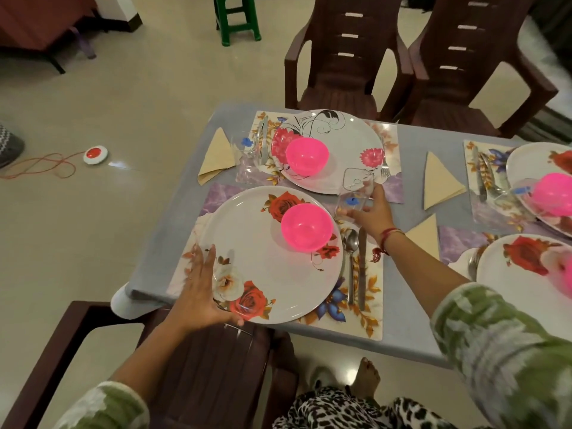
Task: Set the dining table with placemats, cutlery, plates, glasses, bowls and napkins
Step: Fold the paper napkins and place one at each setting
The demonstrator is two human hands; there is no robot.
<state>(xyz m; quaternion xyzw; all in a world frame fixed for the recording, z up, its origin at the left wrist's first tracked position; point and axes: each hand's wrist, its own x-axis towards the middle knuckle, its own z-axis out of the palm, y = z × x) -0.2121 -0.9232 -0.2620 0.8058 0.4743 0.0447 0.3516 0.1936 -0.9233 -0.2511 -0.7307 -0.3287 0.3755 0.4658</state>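
Grey table (pixel 185 212), brown chairs (pixel 340 57) beyond. On near placemat (pixel 373 317): rose plate (pixel 263 267) carrying pink bowl (pixel 306 227); spoon (pixel 350 243) and knife (pixel 362 274) just right of it. Left hand (pixel 201 289) spread, fingers straight, against plate's near-left rim. Right hand (pixel 370 213) curled round clear glass (pixel 356 190), just beyond the spoon; standing or lifted, unclear. Folded napkin (pixel 424 236) right of that wrist.

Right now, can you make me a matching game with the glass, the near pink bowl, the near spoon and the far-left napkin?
Things: 1 clear glass; 2 near pink bowl; 3 near spoon; 4 far-left napkin.
Places: A on the rose plate; B on the bare grey table; C in the right hand; D beside the knife on the placemat.
Pairs: 1-C, 2-A, 3-D, 4-B.
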